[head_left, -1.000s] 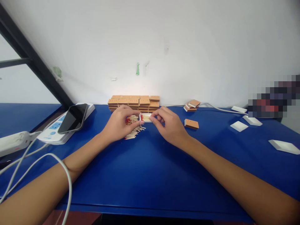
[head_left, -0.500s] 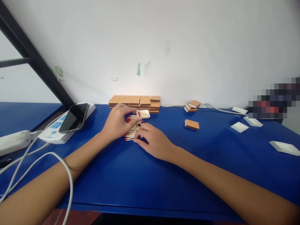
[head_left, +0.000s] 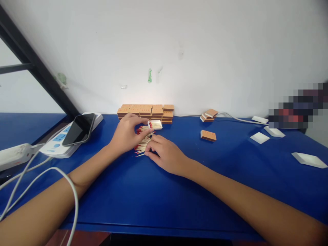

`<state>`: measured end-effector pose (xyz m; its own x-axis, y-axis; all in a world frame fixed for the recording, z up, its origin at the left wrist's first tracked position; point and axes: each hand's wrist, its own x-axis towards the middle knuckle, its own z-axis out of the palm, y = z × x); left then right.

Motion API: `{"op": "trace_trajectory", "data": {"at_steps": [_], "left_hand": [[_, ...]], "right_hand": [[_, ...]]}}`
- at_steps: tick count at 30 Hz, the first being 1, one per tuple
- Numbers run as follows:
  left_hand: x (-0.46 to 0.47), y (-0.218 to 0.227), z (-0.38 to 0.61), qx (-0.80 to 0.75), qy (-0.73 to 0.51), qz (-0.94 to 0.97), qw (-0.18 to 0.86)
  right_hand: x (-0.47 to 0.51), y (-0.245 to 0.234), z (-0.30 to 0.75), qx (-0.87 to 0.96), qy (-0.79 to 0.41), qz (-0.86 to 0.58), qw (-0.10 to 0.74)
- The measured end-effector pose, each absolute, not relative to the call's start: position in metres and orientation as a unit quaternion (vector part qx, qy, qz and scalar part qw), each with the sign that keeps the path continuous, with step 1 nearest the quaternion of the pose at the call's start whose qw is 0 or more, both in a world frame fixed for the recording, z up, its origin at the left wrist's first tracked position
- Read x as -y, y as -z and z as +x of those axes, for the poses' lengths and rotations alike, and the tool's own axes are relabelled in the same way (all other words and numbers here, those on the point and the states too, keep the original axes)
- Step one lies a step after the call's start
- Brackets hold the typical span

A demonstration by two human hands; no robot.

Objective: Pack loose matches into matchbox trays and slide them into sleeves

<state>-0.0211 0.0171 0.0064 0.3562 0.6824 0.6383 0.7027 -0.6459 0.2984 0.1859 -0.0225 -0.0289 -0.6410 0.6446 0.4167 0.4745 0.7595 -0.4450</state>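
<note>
Since a second ago, the right hand [head_left: 164, 152] has shifted from the white tray [head_left: 157, 128] to the loose matches [head_left: 140, 148]; I can't tell whether its grip pinches any. Left hand [head_left: 128, 131] pinches the tray's end, near the bench's [head_left: 153, 198] back edge, before stacked matchboxes [head_left: 145, 111].

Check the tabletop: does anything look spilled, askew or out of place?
Red-tipped wooden matches lie loose on the blue table, outside the small white rectangular tray. The small orange cardboard matchbox pile at right sits crooked, boxes misaligned. A black rectangular phone lies slanted across the white plastic power strip, hiding part of it.
</note>
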Motion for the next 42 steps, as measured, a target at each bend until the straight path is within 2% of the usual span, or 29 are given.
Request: {"op": "trace_trajectory", "data": {"at_steps": [5, 13, 25, 32, 42], "left_hand": [[-0.016, -0.007, -0.021, 0.418, 0.380, -0.825, 0.010], [-0.016, -0.007, -0.021, 0.413, 0.388, -0.824, 0.010], [-0.016, -0.008, -0.022, 0.414, 0.380, -0.827, 0.013], [-0.017, -0.006, -0.023, 0.413, 0.381, -0.827, 0.014], [-0.018, -0.006, -0.023, 0.402, 0.383, -0.831, 0.019]], "right_hand": [[0.024, 0.026, 0.187, 0.907, -0.121, -0.317, 0.250], [0.023, 0.025, 0.187, 0.897, -0.120, -0.328, 0.272], [0.022, 0.021, 0.192, 0.911, -0.105, -0.323, 0.232], [0.020, 0.022, 0.196, 0.928, -0.123, -0.273, 0.221], [0.022, 0.016, 0.197, 0.926, -0.138, -0.285, 0.204]]}}
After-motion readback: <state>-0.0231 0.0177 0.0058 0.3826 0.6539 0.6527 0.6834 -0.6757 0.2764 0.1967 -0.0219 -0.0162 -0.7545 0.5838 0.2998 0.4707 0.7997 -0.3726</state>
